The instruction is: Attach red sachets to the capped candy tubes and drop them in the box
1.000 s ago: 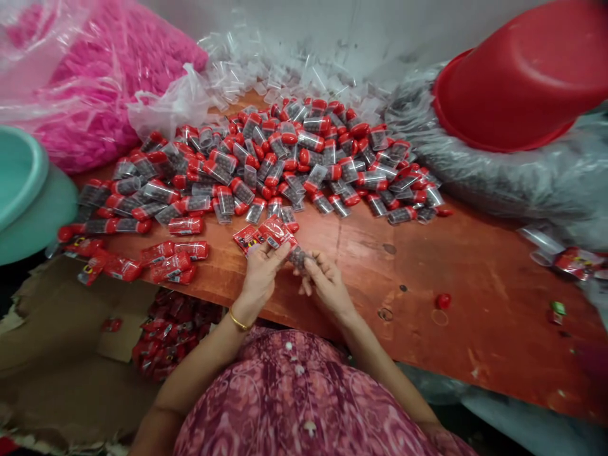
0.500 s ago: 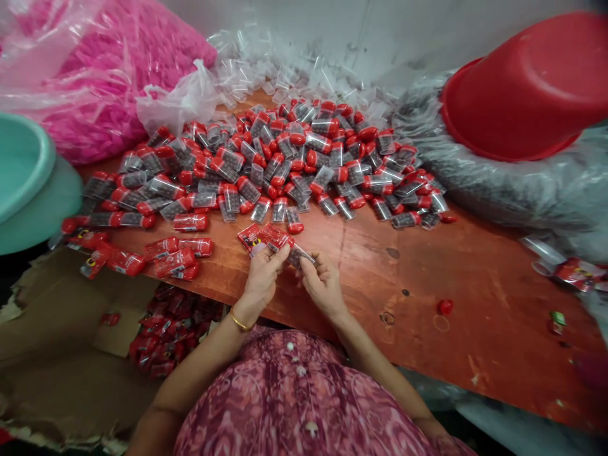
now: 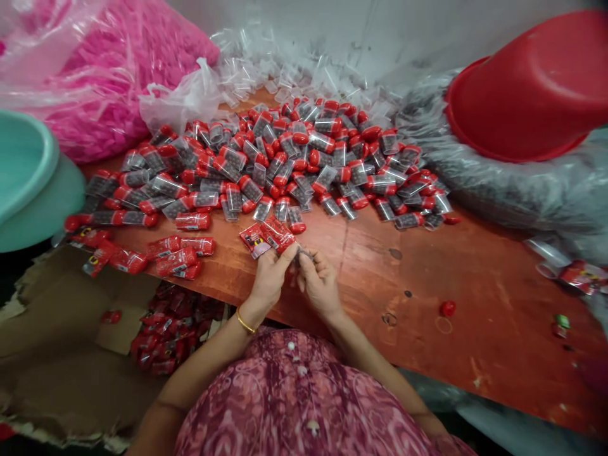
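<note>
My left hand (image 3: 268, 278) is closed on a small stack of red printed labels (image 3: 266, 237), fanned out above its fingers. Close beside it, my right hand (image 3: 317, 278) pinches a small clear tube with dark contents (image 3: 304, 254), mostly hidden by the fingers. Both hands hover over the near edge of the reddish wooden table (image 3: 475, 297). Just beyond them lies a big heap of clear tubes with red caps (image 3: 285, 164). At the table's left edge lie several tubes wrapped in red labels (image 3: 175, 253).
A cardboard box (image 3: 71, 354) below the left edge holds more wrapped tubes (image 3: 171, 329). A pink-filled plastic bag (image 3: 95, 76) and teal basins (image 3: 28, 183) sit left. A red basin (image 3: 532, 88) rests on a grey bag (image 3: 513, 183) at right. A loose red cap (image 3: 446, 308) lies on the table.
My hands have drawn closer together, and the tube in my right hand is now more hidden by the fingers. The view has shifted slightly.
</note>
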Action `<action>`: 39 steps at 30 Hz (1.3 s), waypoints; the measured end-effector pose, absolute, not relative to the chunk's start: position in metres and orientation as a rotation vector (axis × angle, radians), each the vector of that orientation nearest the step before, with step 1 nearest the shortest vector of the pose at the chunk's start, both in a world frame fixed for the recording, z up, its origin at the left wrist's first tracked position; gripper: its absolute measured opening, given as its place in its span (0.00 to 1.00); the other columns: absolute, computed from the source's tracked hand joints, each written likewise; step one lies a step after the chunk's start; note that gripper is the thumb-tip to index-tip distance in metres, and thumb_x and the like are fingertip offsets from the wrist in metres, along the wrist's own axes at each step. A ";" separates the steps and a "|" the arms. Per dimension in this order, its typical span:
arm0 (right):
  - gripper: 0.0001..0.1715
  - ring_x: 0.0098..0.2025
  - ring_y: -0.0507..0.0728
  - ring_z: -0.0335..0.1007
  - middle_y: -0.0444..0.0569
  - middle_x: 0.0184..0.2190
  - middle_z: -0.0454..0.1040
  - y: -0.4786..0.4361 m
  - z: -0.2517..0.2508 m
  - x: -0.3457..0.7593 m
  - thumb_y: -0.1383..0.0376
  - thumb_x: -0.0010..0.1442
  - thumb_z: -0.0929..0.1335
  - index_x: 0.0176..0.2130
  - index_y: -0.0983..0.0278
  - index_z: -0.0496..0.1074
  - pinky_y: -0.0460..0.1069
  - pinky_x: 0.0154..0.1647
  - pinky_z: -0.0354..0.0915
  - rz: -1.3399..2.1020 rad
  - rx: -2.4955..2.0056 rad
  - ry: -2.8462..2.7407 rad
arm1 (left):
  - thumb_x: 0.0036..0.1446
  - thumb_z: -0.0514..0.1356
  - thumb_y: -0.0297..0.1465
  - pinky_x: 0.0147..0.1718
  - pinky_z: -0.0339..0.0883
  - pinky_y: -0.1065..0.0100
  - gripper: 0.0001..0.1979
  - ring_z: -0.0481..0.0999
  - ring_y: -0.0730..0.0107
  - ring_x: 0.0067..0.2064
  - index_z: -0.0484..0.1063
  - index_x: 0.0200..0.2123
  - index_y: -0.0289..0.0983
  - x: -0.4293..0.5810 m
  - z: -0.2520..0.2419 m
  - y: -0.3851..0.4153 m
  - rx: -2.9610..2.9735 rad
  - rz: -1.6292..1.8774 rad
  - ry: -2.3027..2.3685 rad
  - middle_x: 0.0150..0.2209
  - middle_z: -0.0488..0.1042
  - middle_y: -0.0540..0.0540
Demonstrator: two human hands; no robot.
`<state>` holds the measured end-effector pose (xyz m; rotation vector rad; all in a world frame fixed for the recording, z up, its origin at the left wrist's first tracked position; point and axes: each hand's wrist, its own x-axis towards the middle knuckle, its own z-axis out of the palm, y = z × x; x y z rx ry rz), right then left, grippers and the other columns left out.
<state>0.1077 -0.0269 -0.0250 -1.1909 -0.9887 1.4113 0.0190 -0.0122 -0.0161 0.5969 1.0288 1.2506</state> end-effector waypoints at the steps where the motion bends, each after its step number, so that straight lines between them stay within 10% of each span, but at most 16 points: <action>1: 0.20 0.12 0.45 0.51 0.34 0.15 0.61 -0.028 -0.025 0.107 0.48 0.54 0.65 0.34 0.61 0.62 0.43 0.14 0.54 1.366 -1.207 -1.007 | 0.45 0.64 0.44 0.18 0.60 0.74 0.18 0.65 0.79 0.18 0.68 0.23 0.35 0.019 -0.015 -0.012 0.568 1.273 1.012 0.18 0.68 0.54; 21: 0.20 0.43 0.56 0.68 0.50 0.45 0.72 -0.020 -0.044 0.144 0.59 0.60 0.64 0.52 0.57 0.65 0.53 0.46 0.64 0.962 -1.231 -1.651 | 0.51 0.62 0.37 0.51 0.64 0.61 0.15 0.74 0.62 0.47 0.74 0.41 0.37 0.002 -0.041 -0.017 1.128 1.239 1.112 0.44 0.77 0.43; 33: 0.16 0.32 0.56 0.69 0.48 0.30 0.77 0.005 -0.064 0.175 0.52 0.59 0.64 0.34 0.56 0.77 0.54 0.38 0.63 0.856 -1.044 -1.946 | 0.52 0.60 0.32 0.49 0.66 0.60 0.13 0.76 0.60 0.46 0.75 0.43 0.41 -0.006 -0.049 -0.019 1.607 0.973 1.204 0.44 0.78 0.43; 39: 0.15 0.30 0.55 0.69 0.47 0.26 0.77 0.003 -0.075 0.180 0.54 0.59 0.64 0.32 0.55 0.78 0.53 0.38 0.61 0.898 -1.010 -1.972 | 0.53 0.59 0.32 0.59 0.52 0.51 0.13 0.73 0.59 0.51 0.74 0.43 0.41 -0.006 -0.062 -0.024 1.758 0.963 1.219 0.46 0.77 0.43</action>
